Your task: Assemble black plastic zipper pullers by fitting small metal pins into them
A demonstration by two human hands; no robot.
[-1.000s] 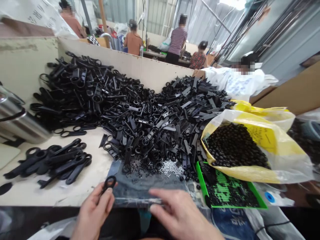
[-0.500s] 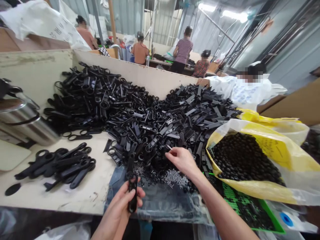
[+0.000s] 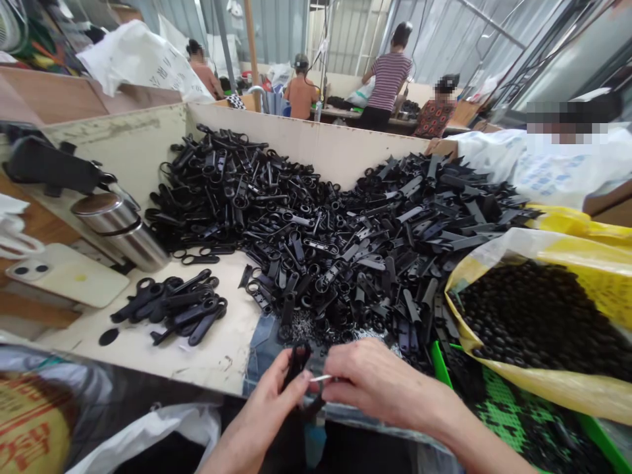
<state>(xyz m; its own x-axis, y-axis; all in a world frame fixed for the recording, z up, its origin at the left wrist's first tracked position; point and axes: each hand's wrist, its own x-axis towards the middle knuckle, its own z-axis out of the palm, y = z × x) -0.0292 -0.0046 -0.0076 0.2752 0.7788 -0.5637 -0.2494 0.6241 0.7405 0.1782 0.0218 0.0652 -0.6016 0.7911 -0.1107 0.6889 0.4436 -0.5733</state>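
My left hand (image 3: 276,398) is closed around a black plastic handle-like part (image 3: 297,362), low over the front edge of the table. Close beside it, my right hand (image 3: 370,382) pinches a thin white stick-like piece (image 3: 320,378), whose tip reaches the left thumb. A dark piece shows below the right fingers, but I cannot make out which hand holds it. Behind the hands rises a big heap of black plastic parts (image 3: 316,247). Small metal screws (image 3: 303,326) lie at its foot, partly hidden by my right hand.
Left of the heap lie a smaller pile of black parts (image 3: 175,306), a phone (image 3: 69,276) and a steel flask (image 3: 121,227). At right stand a yellow-white bag (image 3: 461,319) of small black pieces and a green tray (image 3: 442,365). Several people work in the background.
My right hand has come from the heap's front to my left hand, bringing the white piece. The part in my left hand has turned. The view has swung left.
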